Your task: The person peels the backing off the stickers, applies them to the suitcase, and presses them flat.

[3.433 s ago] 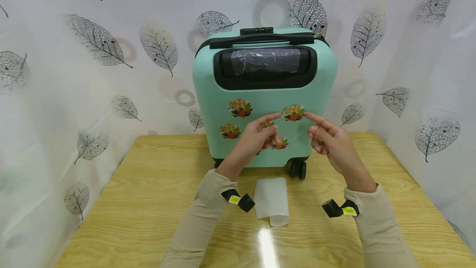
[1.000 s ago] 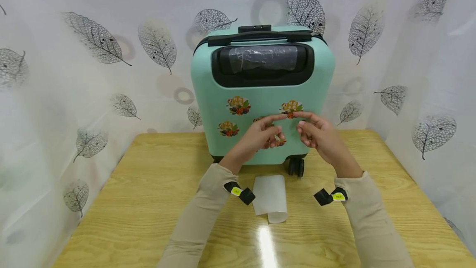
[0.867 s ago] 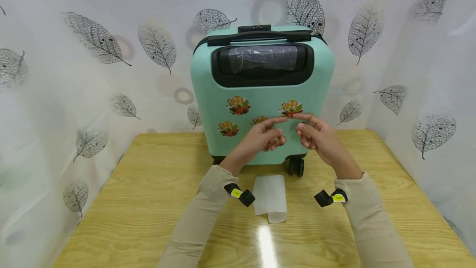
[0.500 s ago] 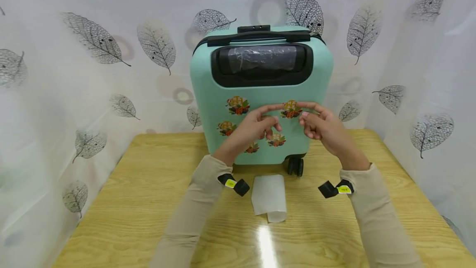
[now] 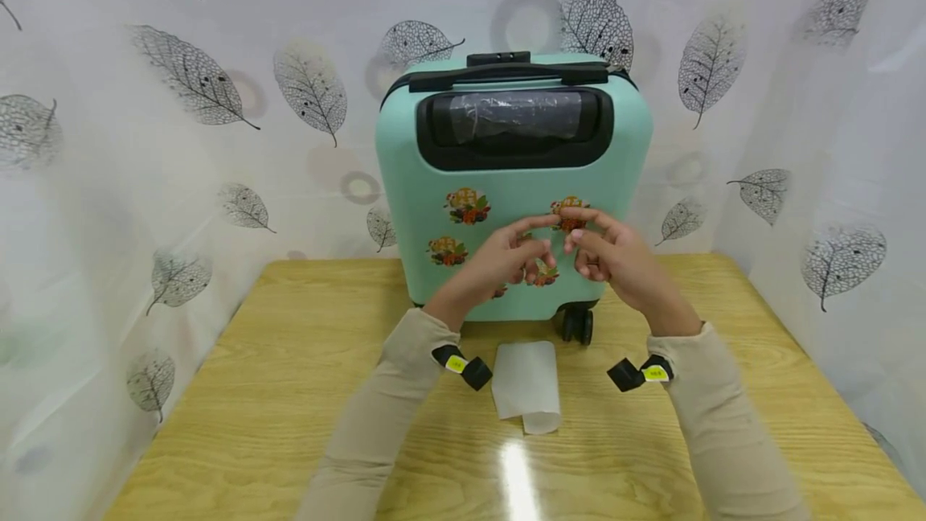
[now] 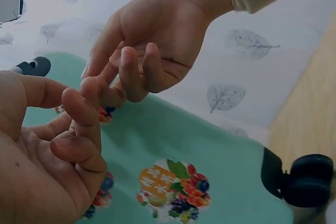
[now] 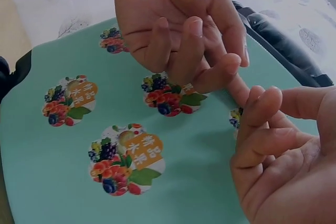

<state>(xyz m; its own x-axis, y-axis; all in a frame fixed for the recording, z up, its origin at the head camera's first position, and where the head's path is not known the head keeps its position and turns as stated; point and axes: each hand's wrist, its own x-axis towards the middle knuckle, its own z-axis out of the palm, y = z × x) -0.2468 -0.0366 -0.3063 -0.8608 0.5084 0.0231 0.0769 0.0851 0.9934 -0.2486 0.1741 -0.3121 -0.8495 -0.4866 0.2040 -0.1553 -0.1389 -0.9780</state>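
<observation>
A mint-green suitcase stands upright on the table, with several fruit-print stickers on its face. Both index fingertips meet over the upper right sticker, partly covering it. The left hand reaches it from the left, index finger extended, other fingers loosely bent. From the right comes the right hand in a matching pose. Neither palm holds anything in the wrist views. Other stickers show at upper left and middle left; a lower right sticker is plain in the left wrist view. The left hand hides part of those behind it.
A curled sheet of white paper lies on the wooden table before the suitcase. Black caster wheels sit under its right corner. A leaf-patterned curtain surrounds the table's back and sides.
Both index fingers moved from the sticker's sides to its lower part, up to its upper sides, then inward and slightly down until they meet over it. The suitcase and paper stay put.
</observation>
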